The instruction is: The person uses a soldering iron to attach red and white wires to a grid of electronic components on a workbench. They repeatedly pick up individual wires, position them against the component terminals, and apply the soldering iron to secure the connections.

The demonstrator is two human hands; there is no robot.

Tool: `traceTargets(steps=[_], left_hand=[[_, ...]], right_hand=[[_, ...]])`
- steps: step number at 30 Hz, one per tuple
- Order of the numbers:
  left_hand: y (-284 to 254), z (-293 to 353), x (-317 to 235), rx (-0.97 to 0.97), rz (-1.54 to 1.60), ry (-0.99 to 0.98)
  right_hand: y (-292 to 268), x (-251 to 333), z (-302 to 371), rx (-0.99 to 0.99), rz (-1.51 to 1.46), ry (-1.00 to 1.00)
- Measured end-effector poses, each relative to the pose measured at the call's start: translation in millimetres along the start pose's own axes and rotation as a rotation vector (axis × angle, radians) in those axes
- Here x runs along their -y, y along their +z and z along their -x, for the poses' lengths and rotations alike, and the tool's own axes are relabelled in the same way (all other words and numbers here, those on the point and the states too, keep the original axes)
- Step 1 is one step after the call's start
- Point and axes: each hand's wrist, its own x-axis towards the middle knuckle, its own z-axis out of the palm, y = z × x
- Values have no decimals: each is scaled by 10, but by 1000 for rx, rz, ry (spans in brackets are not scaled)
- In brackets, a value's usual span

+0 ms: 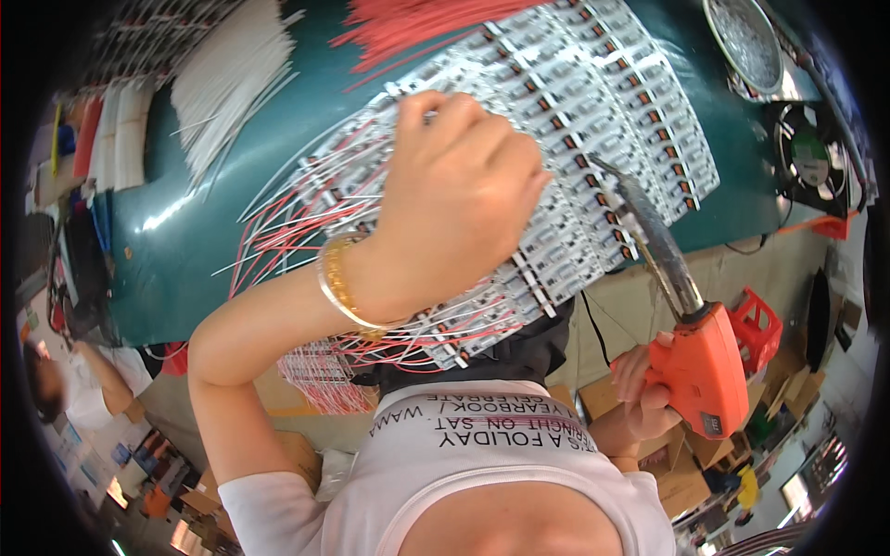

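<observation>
My right hand (644, 394) is wrapped round the handle of an orange soldering gun (712, 366). The gun's long metal nozzle (663, 246) points up and left, its thin tip over the panels of small white circuit boards (579, 213). Over the middle of these panels is my left hand (459, 185), back upward and fingers curled in. What the fingertips pinch, if anything, is hidden beneath the hand. Red and white wires (306, 213) trail from the boards' left part, some passing under my left wrist, which wears bangles (341, 283).
Bundles of loose red wires (417, 32) and white wires (227, 83) lie on the green tabletop (306, 102). A round metal bowl (742, 42) and a black fan (811, 157) stand at the right. Below is a red plastic stool (756, 329). Another person (97, 380) sits at far left.
</observation>
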Motion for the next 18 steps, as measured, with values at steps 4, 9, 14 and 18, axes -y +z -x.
traceTargets(steps=[4,9,14,18], left_hand=[[-343,-10,121,-66,-228,23],[-1007,166,894,-30,-665,-161],[-1088,227,1452,60,-709,-165],[-1127,121,1481,73,-647,-271]], right_hand=[[-30,-99,-39,-2,-74,-121],[-95,-129,-42,13,-122,-102],[-7,-120,-86,82,-50,-137],[-13,-85,-60,52,-52,-162]])
